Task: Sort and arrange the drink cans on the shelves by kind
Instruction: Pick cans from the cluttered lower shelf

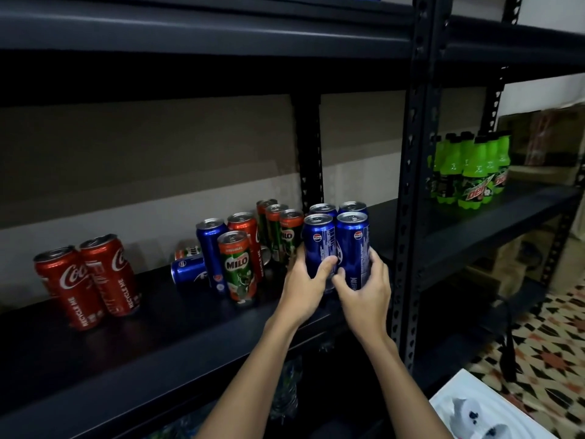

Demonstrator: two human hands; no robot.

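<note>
On the black shelf (164,353) several blue Pepsi cans stand in a tight block at the right end. My left hand (302,286) grips the front left Pepsi can (319,236), and my right hand (364,296) grips the front right Pepsi can (353,239). Two more Pepsi cans (337,209) stand right behind them. Just left of the block, three Milo cans (280,226) stand in a row. A mixed cluster follows: a front Milo can (237,264), a tall Pepsi can (210,245), a red Coca-Cola can (245,226) and a Pepsi can lying on its side (188,272). Two Coca-Cola cans (87,277) stand at the far left.
A perforated black upright post (411,185) rises just right of the Pepsi block. Beyond it, green Mountain Dew bottles (468,167) stand on the neighbouring shelf. An upper shelf board (190,36) overhangs the cans. Patterned floor tiles (544,343) and a white bag (474,410) lie lower right.
</note>
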